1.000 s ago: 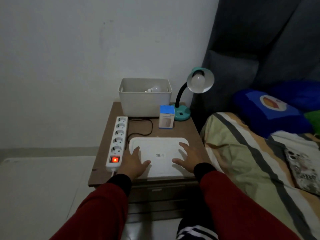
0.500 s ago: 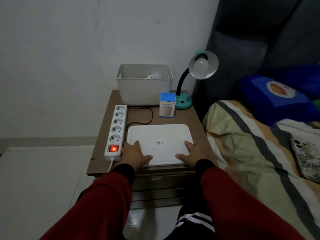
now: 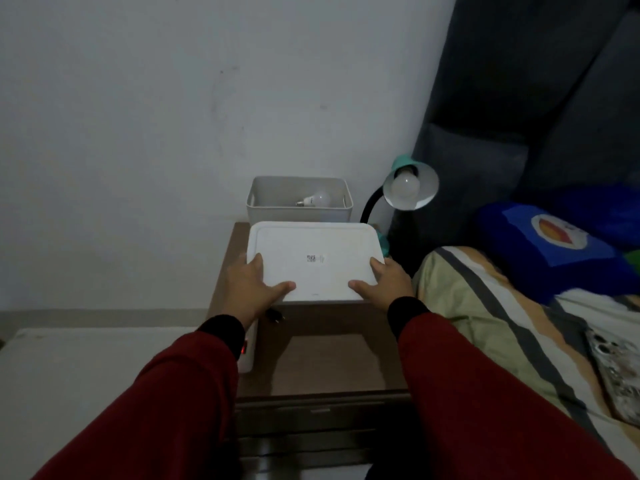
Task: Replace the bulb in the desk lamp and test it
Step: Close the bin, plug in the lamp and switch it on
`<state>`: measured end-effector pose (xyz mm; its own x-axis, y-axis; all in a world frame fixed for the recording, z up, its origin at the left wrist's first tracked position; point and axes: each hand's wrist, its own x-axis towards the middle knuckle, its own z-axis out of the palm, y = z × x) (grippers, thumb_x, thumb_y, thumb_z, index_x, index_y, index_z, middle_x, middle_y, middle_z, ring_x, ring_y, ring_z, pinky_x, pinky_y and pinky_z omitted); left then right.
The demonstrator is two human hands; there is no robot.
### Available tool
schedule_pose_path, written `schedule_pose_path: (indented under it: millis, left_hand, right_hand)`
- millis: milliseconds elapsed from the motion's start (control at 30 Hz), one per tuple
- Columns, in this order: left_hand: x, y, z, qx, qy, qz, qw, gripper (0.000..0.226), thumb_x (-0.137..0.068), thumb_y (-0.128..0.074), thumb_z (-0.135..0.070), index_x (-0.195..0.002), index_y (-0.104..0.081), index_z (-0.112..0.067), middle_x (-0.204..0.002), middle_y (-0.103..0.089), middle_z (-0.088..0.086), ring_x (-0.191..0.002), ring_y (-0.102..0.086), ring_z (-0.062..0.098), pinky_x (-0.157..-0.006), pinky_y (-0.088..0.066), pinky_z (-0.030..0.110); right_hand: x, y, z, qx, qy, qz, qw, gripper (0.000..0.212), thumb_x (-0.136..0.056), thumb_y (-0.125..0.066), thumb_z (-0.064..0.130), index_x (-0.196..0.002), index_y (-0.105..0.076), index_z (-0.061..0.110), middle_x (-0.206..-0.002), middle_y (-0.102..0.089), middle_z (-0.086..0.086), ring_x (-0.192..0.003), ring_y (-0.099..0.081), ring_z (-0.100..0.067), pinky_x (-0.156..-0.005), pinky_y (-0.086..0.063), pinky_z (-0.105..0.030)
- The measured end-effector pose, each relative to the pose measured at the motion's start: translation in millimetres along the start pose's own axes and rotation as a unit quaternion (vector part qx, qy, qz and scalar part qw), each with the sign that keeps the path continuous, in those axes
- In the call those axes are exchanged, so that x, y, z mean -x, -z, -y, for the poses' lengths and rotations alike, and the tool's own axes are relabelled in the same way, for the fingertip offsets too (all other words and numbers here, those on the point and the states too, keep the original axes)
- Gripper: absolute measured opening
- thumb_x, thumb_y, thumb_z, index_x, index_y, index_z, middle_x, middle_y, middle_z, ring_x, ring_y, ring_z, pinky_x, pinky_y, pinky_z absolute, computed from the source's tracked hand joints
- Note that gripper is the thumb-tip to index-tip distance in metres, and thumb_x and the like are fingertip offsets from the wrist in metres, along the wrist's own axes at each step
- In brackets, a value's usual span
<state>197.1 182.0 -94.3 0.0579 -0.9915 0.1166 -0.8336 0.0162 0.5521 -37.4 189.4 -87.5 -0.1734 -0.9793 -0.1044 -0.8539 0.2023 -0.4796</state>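
A flat white lid (image 3: 313, 261) hangs above the brown bedside table (image 3: 329, 362), held level by its near corners. My left hand (image 3: 252, 285) grips its left corner and my right hand (image 3: 384, 284) its right corner. Behind it stands an open white bin (image 3: 299, 211) with a loose bulb (image 3: 317, 199) lying inside. The teal desk lamp (image 3: 412, 185) stands at the back right, unlit, with a bulb (image 3: 405, 185) in its shade. The lid hides the small blue and white box and the lamp's base.
A white power strip (image 3: 247, 353) with a glowing red switch lies along the table's left edge, mostly under my left arm. A black plug (image 3: 275, 315) lies on the tabletop. A bed with a striped cover (image 3: 502, 323) and a phone (image 3: 616, 372) is at the right.
Both hands have lifted the white lid off the tabletop and carried it toward the bin. The view has tilted down and moved closer.
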Motion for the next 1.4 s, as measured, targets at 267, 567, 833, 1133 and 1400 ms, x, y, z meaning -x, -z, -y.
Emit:
schedule_pose_path:
  millis: [267,567,833,1133,1400]
  left_hand:
    - [-92.6,28.8,-4.6,0.055,-0.023,-0.060,0.996,0.084,-0.072,-0.070,-0.053,-0.135,-0.041,-0.006,-0.134,-0.042,0.012,-0.126,-0.037,0.032,-0.102,-0.035,0.038]
    - [-188.2,6.1,7.8,0.049,0.001,-0.039,0.998,0.091,-0.074,-0.068,-0.055,-0.143,-0.034,-0.007,-0.150,-0.030,0.013,-0.136,-0.029,0.032,-0.113,-0.029,0.042]
    - [-214.5,-8.2,13.4,0.095,0.008,-0.044,0.994,0.070,-0.078,-0.069,-0.045,-0.130,-0.049,-0.004,-0.132,-0.049,0.011,-0.126,-0.044,0.028,-0.092,-0.034,0.023]
    - [-238.3,-19.1,23.2,0.072,0.030,0.006,0.997,0.084,-0.081,-0.060,-0.056,-0.144,-0.033,-0.008,-0.150,-0.034,0.007,-0.138,-0.032,0.024,-0.113,-0.026,0.033]
    - [-243.3,-9.0,16.2,-0.042,0.018,0.059,0.997,0.073,-0.087,-0.050,-0.055,-0.137,-0.038,-0.003,-0.138,-0.042,0.020,-0.127,-0.039,0.035,-0.104,-0.035,0.039]
  right_hand:
    - [-97.1,28.0,52.9,-0.034,0.036,-0.035,0.998,0.076,-0.084,-0.061,0.045,-0.145,-0.034,0.009,-0.154,-0.028,-0.016,-0.142,-0.026,-0.030,-0.116,-0.025,-0.037]
    - [-189.1,12.0,71.7,-0.060,0.024,-0.034,0.997,0.077,-0.086,-0.059,0.045,-0.146,-0.031,0.005,-0.154,-0.024,-0.017,-0.142,-0.024,-0.030,-0.118,-0.022,-0.035]
    - [-221.7,2.2,72.1,-0.042,0.026,-0.036,0.998,0.074,-0.089,-0.053,0.048,-0.144,-0.033,0.004,-0.154,-0.022,-0.018,-0.142,-0.024,-0.029,-0.116,-0.020,-0.030]
    - [-232.1,-4.7,69.9,-0.055,0.021,-0.028,0.998,0.069,-0.092,-0.049,0.045,-0.145,-0.031,0.006,-0.154,-0.020,-0.019,-0.142,-0.024,-0.029,-0.115,-0.020,-0.028]
    - [-234.6,1.8,77.7,0.037,0.012,0.014,0.999,0.063,-0.094,-0.040,0.048,-0.139,-0.037,0.004,-0.147,-0.027,-0.021,-0.131,-0.037,-0.034,-0.108,-0.035,-0.037]
